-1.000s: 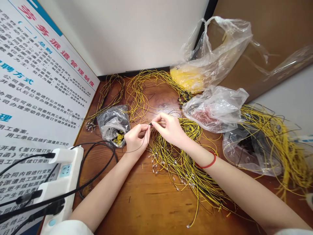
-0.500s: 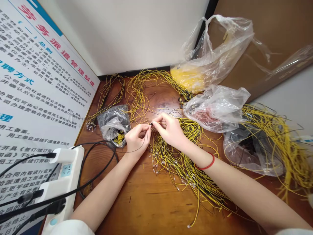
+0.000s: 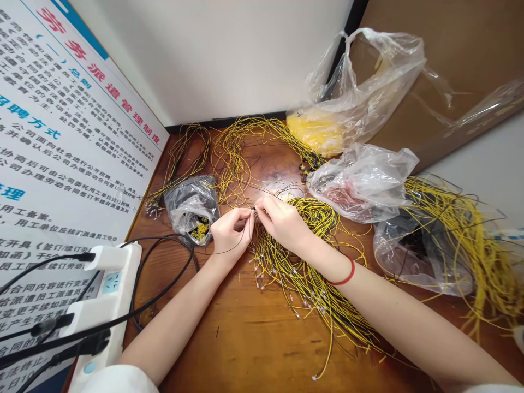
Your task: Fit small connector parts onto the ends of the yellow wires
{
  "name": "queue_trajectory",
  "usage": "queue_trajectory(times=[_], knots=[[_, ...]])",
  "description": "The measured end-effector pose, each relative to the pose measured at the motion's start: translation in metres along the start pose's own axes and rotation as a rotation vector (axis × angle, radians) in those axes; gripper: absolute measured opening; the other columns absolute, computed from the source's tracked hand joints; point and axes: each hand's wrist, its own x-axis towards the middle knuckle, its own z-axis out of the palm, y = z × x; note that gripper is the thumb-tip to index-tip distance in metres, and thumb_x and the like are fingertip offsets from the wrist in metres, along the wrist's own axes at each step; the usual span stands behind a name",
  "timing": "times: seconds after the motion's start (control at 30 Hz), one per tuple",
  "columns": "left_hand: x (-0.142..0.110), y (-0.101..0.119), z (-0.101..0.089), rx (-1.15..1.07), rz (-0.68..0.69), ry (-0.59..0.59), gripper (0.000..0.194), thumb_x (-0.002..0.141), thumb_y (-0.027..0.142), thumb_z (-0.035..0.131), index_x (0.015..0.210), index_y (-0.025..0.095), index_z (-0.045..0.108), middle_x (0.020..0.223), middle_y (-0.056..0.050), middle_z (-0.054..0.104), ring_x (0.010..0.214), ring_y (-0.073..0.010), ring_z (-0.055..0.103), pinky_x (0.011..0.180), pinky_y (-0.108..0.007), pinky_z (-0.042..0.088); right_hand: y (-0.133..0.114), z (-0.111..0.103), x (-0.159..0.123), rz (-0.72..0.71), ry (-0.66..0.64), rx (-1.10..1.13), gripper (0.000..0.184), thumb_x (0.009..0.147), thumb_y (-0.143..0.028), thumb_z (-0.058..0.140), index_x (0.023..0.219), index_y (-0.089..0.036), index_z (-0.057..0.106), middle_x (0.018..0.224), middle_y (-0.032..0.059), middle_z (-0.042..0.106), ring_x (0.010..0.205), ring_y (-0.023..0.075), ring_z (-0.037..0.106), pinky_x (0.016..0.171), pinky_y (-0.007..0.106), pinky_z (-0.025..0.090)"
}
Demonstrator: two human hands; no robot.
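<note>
Fingertip to fingertip, my two hands meet above the middle of the table. My left hand is closed in a pinch on a small black connector. A thin black wire loops down from these fingers past the wrist. My right hand pinches at the connector's right side, apparently on a thin wire, mostly hidden by the fingers. Just under my right hand lies a thick bundle of yellow and black wires, with small whitish terminals on many ends.
Left of my hands stands a clear bag of black and yellow parts. Plastic bags and more yellow wires lie to the right; a bag of yellow pieces sits behind. A power strip with black cables is at left.
My right hand has shifted slightly left and its fingers have closed in nearer the connector. My left hand keeps almost the same place and pinch.
</note>
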Motion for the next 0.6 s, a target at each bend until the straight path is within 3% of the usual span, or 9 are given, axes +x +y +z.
queue_trajectory(times=[0.1,0.33,0.6], knots=[[0.0001,0.0007,-0.0005,0.007,-0.005,0.001,0.011,0.081,0.015,0.062,0.069,0.016,0.062,0.067,-0.001,0.071,0.060,-0.0110,0.068,0.060,-0.019,0.055,-0.0025,0.0011,-0.0010,0.064,0.045,0.090,0.017,0.093,-0.017,0.041,0.080,-0.018,0.052,0.077,0.0061,0.063,0.072,0.0163,0.060,0.071,0.030,0.049],[0.0006,0.0001,-0.0003,-0.005,-0.004,0.007,0.011,0.081,0.015,0.062,0.069,0.016,0.062,0.066,-0.001,0.071,0.060,-0.0109,0.068,0.059,-0.018,0.055,-0.0084,0.0038,0.0005,0.465,0.117,0.537,0.007,0.085,-0.023,0.056,0.079,-0.019,0.056,0.076,0.0023,0.066,0.072,0.0149,0.065,0.068,0.030,0.053],[0.0009,-0.0009,-0.0003,0.006,0.006,0.000,0.011,0.080,0.014,0.062,0.070,0.015,0.062,0.066,-0.001,0.071,0.059,-0.0104,0.067,0.059,-0.017,0.055,-0.0060,0.0063,-0.0007,0.497,0.091,0.601,0.007,0.083,-0.024,0.058,0.079,-0.019,0.058,0.077,0.0029,0.067,0.072,0.0151,0.065,0.069,0.031,0.054]])
